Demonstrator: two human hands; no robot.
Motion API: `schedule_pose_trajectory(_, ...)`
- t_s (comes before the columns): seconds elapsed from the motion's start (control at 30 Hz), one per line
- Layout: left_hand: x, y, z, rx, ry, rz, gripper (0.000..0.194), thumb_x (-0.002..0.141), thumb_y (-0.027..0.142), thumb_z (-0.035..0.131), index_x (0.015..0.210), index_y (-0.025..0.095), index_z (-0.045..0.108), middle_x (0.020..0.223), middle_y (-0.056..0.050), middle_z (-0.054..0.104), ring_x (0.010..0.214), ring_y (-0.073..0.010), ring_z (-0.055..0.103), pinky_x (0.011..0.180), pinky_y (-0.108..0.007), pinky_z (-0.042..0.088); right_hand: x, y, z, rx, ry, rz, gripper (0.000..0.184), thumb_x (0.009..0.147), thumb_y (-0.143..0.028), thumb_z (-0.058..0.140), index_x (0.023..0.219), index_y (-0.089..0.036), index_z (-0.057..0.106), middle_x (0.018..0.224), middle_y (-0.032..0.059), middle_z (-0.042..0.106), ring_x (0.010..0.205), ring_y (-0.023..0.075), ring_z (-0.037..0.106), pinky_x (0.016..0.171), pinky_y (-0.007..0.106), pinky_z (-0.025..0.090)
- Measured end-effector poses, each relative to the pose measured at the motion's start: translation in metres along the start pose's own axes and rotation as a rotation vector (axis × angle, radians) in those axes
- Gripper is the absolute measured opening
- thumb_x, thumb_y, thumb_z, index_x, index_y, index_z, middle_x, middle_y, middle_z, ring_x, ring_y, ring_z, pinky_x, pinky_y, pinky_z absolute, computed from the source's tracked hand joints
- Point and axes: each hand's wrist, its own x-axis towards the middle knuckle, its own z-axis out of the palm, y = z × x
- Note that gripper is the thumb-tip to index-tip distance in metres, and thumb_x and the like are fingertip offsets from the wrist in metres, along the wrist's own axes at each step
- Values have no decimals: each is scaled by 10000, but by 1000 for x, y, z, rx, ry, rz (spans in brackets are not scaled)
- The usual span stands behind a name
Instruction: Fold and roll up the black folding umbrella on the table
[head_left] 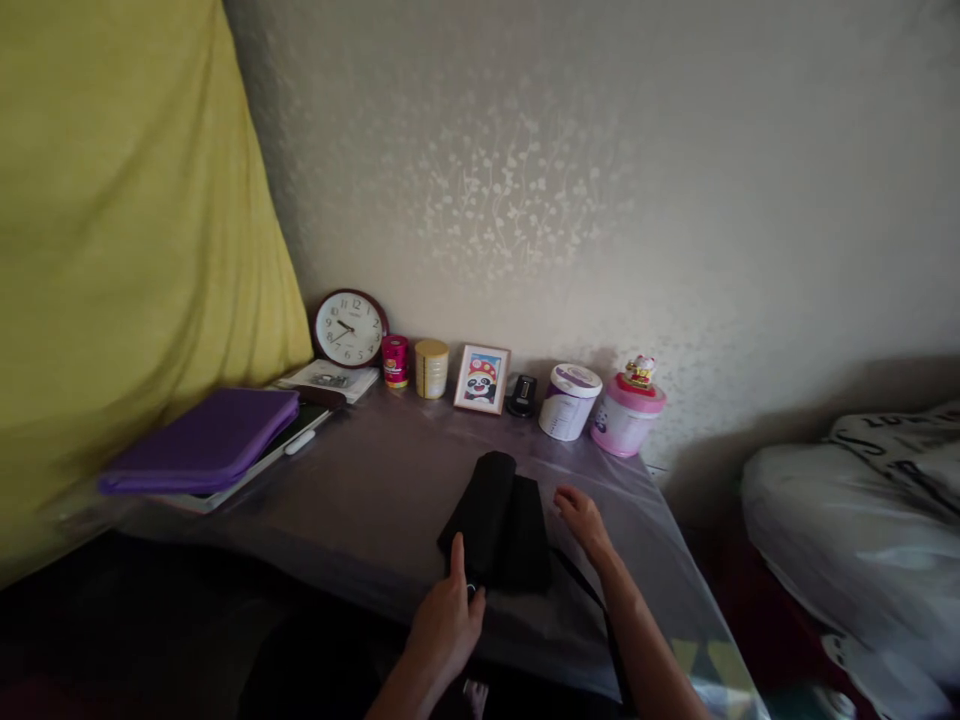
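Observation:
What looks like a folded black umbrella (484,505) lies on the table near its front edge. Its left part is a thick roll, and a flat black flap (527,545) spreads to the right. My left hand (448,615) is closed around the near end, index finger stretched along the roll; a small shiny ring shows by the thumb. My right hand (581,515) is just right of the flap, fingers loosely curled with nothing visible in them. A black strap (581,578) runs from the flap's side down past my right forearm.
A plastic-covered table (360,480) stands against the wall. Along its back are a clock (350,328), a red can (395,362), a yellow tin (431,370), a panda picture frame (481,380), tubs (568,405) and a figurine. A purple folder (206,435) lies left; a bed (832,510) is right.

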Motion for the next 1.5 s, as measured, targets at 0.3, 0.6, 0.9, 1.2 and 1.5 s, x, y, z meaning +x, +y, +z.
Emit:
schedule_pose_trajectory(0.3, 0, -1, 0, 17, 11, 5, 671, 854, 339, 345, 1386, 136, -11, 923, -98, 651, 812, -184, 613, 667, -243, 384, -32, -18, 2, 466, -239, 163, 297, 650, -355, 529, 810, -132, 641, 641, 23, 618, 583, 142, 559, 528, 244, 436)
schedule_pose_trajectory(0.6, -2, -1, -1, 13, 7, 15, 664, 857, 332, 348, 1384, 127, -1, 963, -100, 645, 853, -176, 610, 700, -232, 384, -29, -49, 7, 569, -243, 255, 324, 686, -346, 560, 944, -153, 596, 777, 38, 615, 671, 137, 590, 551, 238, 482)
schedule_pose_trajectory(0.9, 0, -3, -1, -40, 5, 22, 674, 848, 322, 362, 1381, 124, 0, 1056, -114, 618, 926, -166, 597, 753, -218, 389, -20, -71, 16, 321, -288, 316, 274, 779, -410, 471, 875, -175, 574, 659, -10, 540, 523, 91, 525, 408, 180, 445)
schedule_pose_trajectory(1.2, -1, -2, -3, -57, 13, 34, 660, 854, 306, 366, 1381, 113, 18, 1060, -115, 616, 942, -158, 590, 753, -203, 384, -8, -59, 30, 222, -233, 278, 250, 746, -403, 476, 730, -173, 572, 539, -27, 507, 480, 115, 504, 384, 196, 386)
schedule_pose_trajectory(1.5, -1, 0, -3, -69, 1, 14, 677, 845, 314, 365, 1386, 128, 4, 1015, -95, 634, 905, -169, 599, 730, -220, 393, -3, -46, 35, 198, -121, 123, 244, 690, -390, 493, 620, -174, 582, 519, -16, 526, 553, 136, 518, 488, 218, 372)
